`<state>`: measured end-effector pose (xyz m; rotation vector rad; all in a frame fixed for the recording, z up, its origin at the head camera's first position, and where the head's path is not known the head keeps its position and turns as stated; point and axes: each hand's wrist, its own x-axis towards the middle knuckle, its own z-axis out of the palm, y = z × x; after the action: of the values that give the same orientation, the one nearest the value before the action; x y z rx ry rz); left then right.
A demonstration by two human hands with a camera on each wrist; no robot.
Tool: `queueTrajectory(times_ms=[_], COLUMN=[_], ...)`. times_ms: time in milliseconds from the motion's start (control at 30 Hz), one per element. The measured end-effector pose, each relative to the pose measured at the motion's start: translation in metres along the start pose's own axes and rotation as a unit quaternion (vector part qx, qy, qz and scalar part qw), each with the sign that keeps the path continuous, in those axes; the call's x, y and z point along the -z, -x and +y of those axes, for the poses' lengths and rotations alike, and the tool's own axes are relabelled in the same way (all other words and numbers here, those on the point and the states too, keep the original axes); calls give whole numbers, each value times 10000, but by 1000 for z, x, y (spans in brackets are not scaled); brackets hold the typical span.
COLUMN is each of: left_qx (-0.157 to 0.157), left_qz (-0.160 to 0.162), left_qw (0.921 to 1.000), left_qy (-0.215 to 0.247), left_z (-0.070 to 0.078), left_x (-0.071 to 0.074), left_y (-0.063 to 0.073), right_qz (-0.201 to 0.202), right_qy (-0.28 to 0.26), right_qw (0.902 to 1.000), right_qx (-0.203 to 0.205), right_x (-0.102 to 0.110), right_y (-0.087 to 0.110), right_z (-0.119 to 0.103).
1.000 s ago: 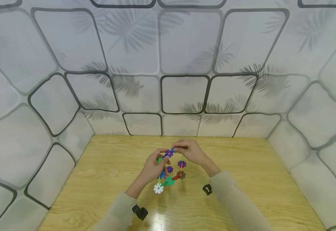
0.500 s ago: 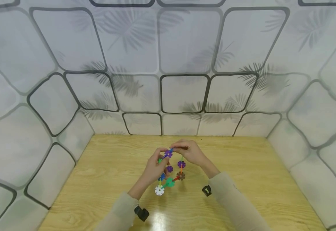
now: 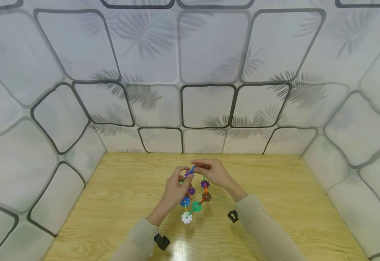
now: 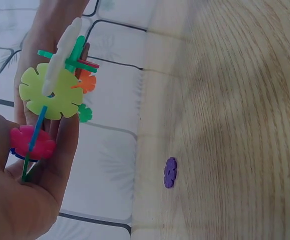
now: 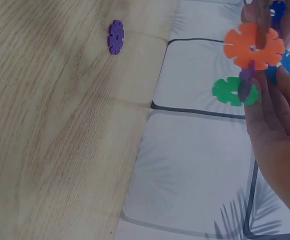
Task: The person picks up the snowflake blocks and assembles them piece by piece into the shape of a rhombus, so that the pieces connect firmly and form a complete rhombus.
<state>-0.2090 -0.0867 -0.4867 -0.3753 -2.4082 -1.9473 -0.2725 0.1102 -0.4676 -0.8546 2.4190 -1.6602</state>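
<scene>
A ring-like chain of slotted plastic snowflake discs hangs between the hands above the table. In the head view its lower part shows a white disc point(image 3: 186, 217), a green disc point(image 3: 196, 206), a brown disc point(image 3: 206, 197) and a blue disc point(image 3: 184, 201). My left hand point(image 3: 175, 186) grips the chain's upper left, by a purple disc point(image 3: 188, 174). Fingertips of my right hand point(image 3: 214, 171) pinch a blue disc at the top, right beside that purple one. From the left wrist, a yellow-green disc point(image 4: 34, 92) and pink disc point(image 4: 37, 142) show; from the right wrist, an orange disc point(image 5: 252, 46).
One loose purple disc point(image 4: 170, 172) lies on the wooden table point(image 3: 127, 203) below the chain. Pale patterned cloth walls point(image 3: 209, 108) stand behind the table and along both sides. Each wrist wears a small black camera point(image 3: 162, 241).
The chain's lower end, with the white and green discs, has swung to the right and slightly down. Both hands have shifted only slightly and keep their hold at the top.
</scene>
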Motion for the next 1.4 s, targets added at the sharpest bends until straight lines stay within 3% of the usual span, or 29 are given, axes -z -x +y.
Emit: queueTrajectory(times_ms=[333, 467, 800, 1067, 1400], left_qx=[-120, -85, 198, 195, 190], left_qz=[172, 317, 326, 296, 134], left_qw=[9997, 9994, 9988, 9982, 9987], left_qy=[126, 99, 302, 490, 445], left_z=[-4, -6, -2, -3, -6], left_x=[2, 4, 8, 7, 4], left_y=[-1, -1, 5, 7, 11], right_qz=[144, 278, 47, -93, -546], right_qy=[-20, -54, 75, 846, 1010], right_qw=[9994, 9979, 9948, 9917, 9894], right_qx=[-298, -575, -1015, -968, -894], right_x=[7, 11, 1, -17, -30], right_y=[0, 0, 1, 6, 9], right_z=[2, 15, 62, 83, 79])
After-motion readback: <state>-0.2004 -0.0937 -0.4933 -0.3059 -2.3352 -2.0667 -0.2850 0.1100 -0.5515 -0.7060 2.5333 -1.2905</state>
